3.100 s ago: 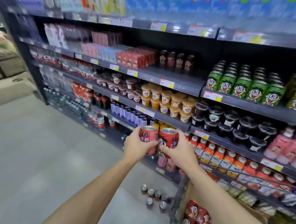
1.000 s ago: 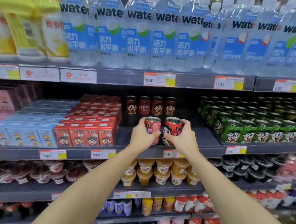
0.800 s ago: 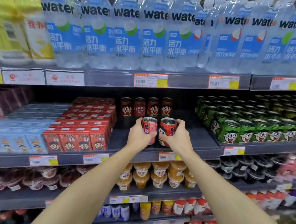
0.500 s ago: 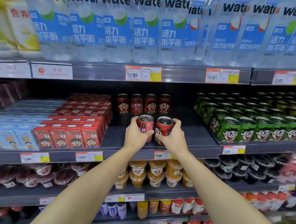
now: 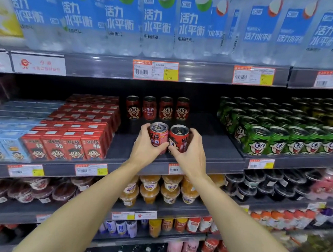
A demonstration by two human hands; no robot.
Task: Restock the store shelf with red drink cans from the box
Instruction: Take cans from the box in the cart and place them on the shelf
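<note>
Each hand carries one small red aluminium drink can with a cartoon face printed on its side: the left hand (image 5: 146, 148) is wrapped around the left can (image 5: 158, 135), fingers curled behind it and thumb across the front, while the right hand (image 5: 191, 152) clasps the right can (image 5: 179, 138) in the same fashion. Both cans stand upright, long axis vertical and silver tops up, just beside one another and seemingly touching. They sit low over the bare dark grey metal shelf (image 5: 209, 148), though whether their bases already rest on it is hidden by the hands. What matters for the next move is what lies straight ahead: a row of four matching red cans (image 5: 157, 108) stands at the back of the shelf, directly beyond the held pair, with open shelf surface between (the red milk cartons (image 5: 77, 132) to the left and the green cans (image 5: 278, 130) to the right fence in the lane). The likely step is to slide both cans forward, upright, until they sit just ahead of that back row, then let go. Neither hand is nearer; they are level.
</note>
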